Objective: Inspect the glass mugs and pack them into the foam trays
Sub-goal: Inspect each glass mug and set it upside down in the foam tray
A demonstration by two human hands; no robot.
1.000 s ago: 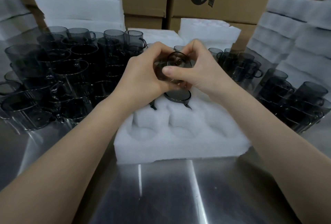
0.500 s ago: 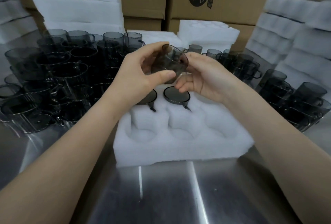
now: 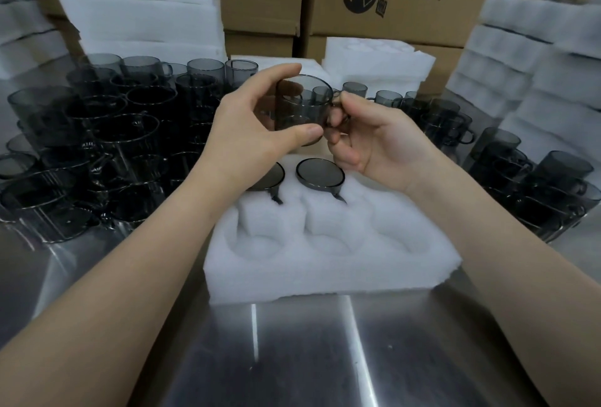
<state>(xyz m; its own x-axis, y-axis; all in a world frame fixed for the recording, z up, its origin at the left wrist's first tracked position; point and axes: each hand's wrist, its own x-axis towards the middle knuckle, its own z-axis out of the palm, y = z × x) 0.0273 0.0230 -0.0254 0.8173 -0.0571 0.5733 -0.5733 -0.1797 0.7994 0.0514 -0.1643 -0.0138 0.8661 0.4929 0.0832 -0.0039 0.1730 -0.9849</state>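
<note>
Mug (image 3: 304, 107) is gripped by left hand (image 3: 247, 143), handle (image 3: 337, 100) pinched by right hand (image 3: 374, 143); slippage could chip packed mugs (image 3: 320, 172) in tray (image 3: 325, 270).

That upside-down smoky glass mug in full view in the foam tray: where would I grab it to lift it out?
Probably from straight above, pinching the round base of the upside-down smoky glass mug: only that stands clear of the white foam tray. The body is sunk in its pocket, and the handle barely shows.
</note>
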